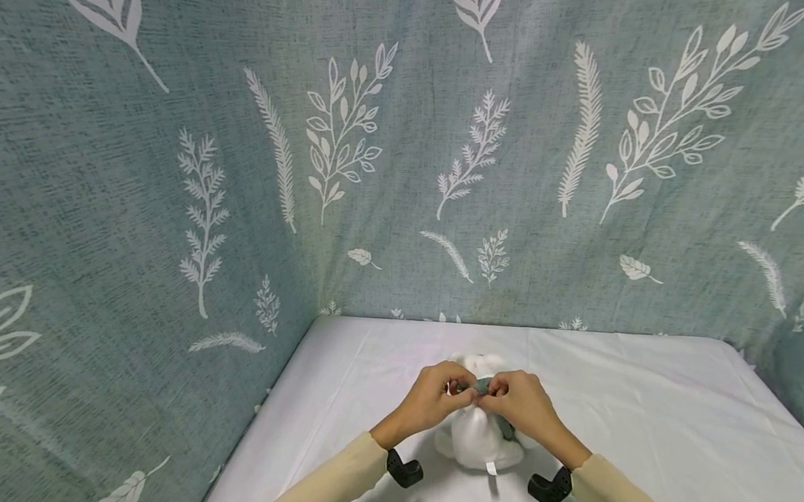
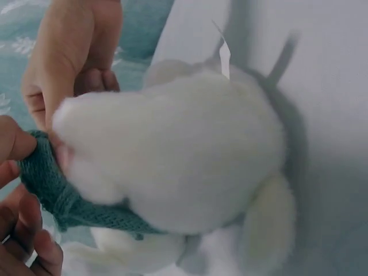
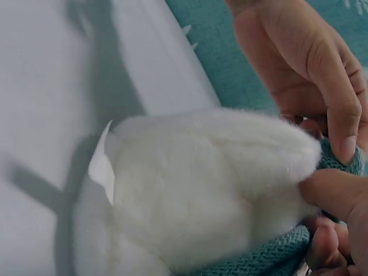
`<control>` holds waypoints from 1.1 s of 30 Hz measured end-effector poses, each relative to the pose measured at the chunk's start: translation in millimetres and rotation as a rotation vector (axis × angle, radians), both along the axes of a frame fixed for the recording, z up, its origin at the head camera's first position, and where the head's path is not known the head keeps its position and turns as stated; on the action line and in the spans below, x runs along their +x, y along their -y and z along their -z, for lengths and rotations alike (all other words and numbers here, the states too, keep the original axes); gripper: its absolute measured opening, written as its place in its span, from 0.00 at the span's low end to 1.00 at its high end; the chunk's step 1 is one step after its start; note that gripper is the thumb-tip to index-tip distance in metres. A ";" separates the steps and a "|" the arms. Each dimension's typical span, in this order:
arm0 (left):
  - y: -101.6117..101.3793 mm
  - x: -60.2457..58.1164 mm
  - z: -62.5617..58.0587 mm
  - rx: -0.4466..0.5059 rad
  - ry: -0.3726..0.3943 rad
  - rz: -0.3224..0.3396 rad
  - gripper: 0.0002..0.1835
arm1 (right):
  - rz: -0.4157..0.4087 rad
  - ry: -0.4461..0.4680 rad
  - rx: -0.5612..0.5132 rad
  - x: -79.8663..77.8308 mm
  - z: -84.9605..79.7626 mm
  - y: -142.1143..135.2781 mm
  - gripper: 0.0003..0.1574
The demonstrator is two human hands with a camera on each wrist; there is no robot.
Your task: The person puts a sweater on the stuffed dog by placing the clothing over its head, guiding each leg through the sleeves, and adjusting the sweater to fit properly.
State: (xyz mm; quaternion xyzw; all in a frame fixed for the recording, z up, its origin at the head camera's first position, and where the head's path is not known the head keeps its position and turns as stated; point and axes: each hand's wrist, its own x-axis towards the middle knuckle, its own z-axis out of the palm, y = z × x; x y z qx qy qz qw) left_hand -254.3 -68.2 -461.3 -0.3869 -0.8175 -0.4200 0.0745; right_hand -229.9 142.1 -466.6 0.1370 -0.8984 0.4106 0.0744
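A fluffy white plush toy (image 1: pixel 478 442) lies on the white surface, its small white tag (image 1: pixel 491 469) at the near end. Around its neck runs a green knitted scarf (image 2: pixel 49 178), with one part trailing down along the body. My left hand (image 1: pixel 436 394) pinches the scarf between thumb and fingers on the left of the neck. Close beside it, my right hand (image 1: pixel 516 402) pinches the same band from the right, as the right wrist view shows with the scarf (image 3: pixel 259 259) below. Both hands cover part of the neck, and the toy's face is hidden.
The white-covered table (image 1: pixel 647 405) spreads out around the toy. Green-blue curtains (image 1: pixel 399 170) with white leaf prints enclose it at the back and sides. A black wrist device (image 1: pixel 404 469) sits under the left wrist, another (image 1: pixel 550 488) under the right.
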 end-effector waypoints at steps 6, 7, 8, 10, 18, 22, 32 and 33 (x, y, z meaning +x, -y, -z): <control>-1.1 -1.0 -6.5 -0.009 0.072 0.005 0.07 | 0.070 0.028 -0.030 -3.0 -0.7 0.2 0.13; -1.0 -1.3 -7.3 0.007 0.107 0.000 0.09 | 0.071 0.037 -0.044 -3.8 -0.8 -1.1 0.13; -0.7 -2.1 -7.5 0.026 0.139 -0.013 0.10 | 0.070 0.045 -0.059 -4.5 -0.9 -2.7 0.13; 0.7 -3.8 -7.5 0.059 0.186 -0.055 0.11 | 0.066 0.072 -0.097 -6.0 -1.4 -6.3 0.13; 6.4 -11.2 -2.7 0.053 0.213 -0.176 0.07 | -0.029 0.144 -0.190 -10.4 -2.9 -14.3 0.23; 7.1 -13.9 -1.3 0.015 0.266 -0.198 0.01 | -0.097 0.202 -0.194 -10.7 -5.1 -15.3 0.23; 8.8 -13.6 5.7 0.061 0.361 -0.091 0.11 | -0.093 0.252 -0.196 -12.0 -2.0 -9.5 0.15; 9.0 -12.8 5.5 0.071 0.381 -0.073 0.12 | -0.080 0.242 -0.188 -12.3 -0.5 -8.4 0.12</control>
